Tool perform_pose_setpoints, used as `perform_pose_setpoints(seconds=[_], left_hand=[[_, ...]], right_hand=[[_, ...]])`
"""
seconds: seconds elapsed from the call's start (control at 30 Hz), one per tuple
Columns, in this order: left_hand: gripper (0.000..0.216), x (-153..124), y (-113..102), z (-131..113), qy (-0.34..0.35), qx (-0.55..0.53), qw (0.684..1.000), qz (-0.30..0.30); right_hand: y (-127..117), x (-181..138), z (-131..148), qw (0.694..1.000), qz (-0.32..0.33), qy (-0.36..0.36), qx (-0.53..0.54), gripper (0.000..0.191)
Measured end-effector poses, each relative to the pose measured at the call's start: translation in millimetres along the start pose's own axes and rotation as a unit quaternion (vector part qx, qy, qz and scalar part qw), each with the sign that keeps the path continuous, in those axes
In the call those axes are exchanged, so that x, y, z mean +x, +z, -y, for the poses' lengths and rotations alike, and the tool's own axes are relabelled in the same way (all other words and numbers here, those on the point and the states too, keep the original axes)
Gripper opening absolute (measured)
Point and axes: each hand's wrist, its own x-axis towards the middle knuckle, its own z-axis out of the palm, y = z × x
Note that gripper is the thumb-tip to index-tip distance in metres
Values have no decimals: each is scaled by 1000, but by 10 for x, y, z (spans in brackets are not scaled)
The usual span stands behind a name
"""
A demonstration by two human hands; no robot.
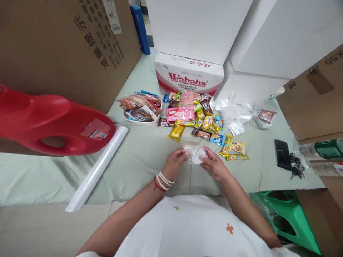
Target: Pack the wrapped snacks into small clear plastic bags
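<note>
Both my hands hold one small crumpled clear plastic bag (195, 153) above the pale green cloth (139, 157). My left hand (175, 163), with bead bracelets on the wrist, pinches the bag's left side. Its right side is pinched by my right hand (214, 165). Just beyond the bag lies a pile of wrapped snacks (197, 119), among them a pink Nabati pack (177, 114). A white plate (142, 121) to the left of the pile carries more snack packs.
A red plastic jug (53, 125) lies at the left beside a roll of clear film (99, 167). A Wahaha box (189, 73) and cardboard boxes stand behind. Loose clear bags (235, 114), a phone (281, 153) with keys (296, 167), bottles (321, 150) and a green stool (292, 217) are at the right.
</note>
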Motion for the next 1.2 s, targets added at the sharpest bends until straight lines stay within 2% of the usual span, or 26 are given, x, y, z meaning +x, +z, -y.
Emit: perform_pose_setpoints(seconds=[0.07,0.13,0.17,0.2,0.27,0.33,0.37,0.47,0.57,0.67,0.8,0.93,1.0,1.1,1.13,1.2], left_hand=[[33,-11,-2,-14,6,11,1000,-8],[32,-36,13,-41,14,20,1000,-11],[31,-52,30,-53,21,26,999,-10],[30,-69,53,-63,30,34,999,-5],[28,-98,105,-69,48,55,997,11],[27,-114,143,-57,57,66,996,20],[27,-117,147,-49,54,60,997,16],[31,-118,80,-35,40,12,999,-29],[35,-139,-62,-55,14,-40,996,-74],[37,-170,-169,-95,-23,-96,990,-98],[35,-171,-198,-145,-42,-184,978,-92],[29,-135,-220,-159,-50,-233,969,-63],[33,-123,-252,-151,-33,-196,980,-30],[71,-119,-296,-152,50,-29,998,12],[86,-122,-301,-166,89,44,995,15],[108,-132,-289,-215,174,186,967,6]], right_hand=[[-31,-40,2,993,-62,-49,-84,50],[-33,-111,46,960,-155,-132,-191,39],[-14,-151,76,939,-180,-172,-236,34],[18,-184,105,924,-177,-201,-272,31],[111,-212,140,922,-104,-222,-300,31],[196,-176,131,944,-31,-197,-264,30],[219,-140,113,957,-21,-176,-230,28],[185,-37,56,982,-75,-134,-112,30],[67,-20,40,985,-124,-119,-6,35],[-20,-77,37,987,-119,-82,74,35],[-44,-140,-36,984,-117,-48,128,34],[-20,-147,-122,980,-144,-78,113,32],[-18,-150,-125,981,-144,-103,75,29],[-51,-167,-72,985,-116,-126,-4,24],[-68,-176,-41,985,-103,-134,-34,23],[-103,-196,33,981,-75,-151,-97,22]])
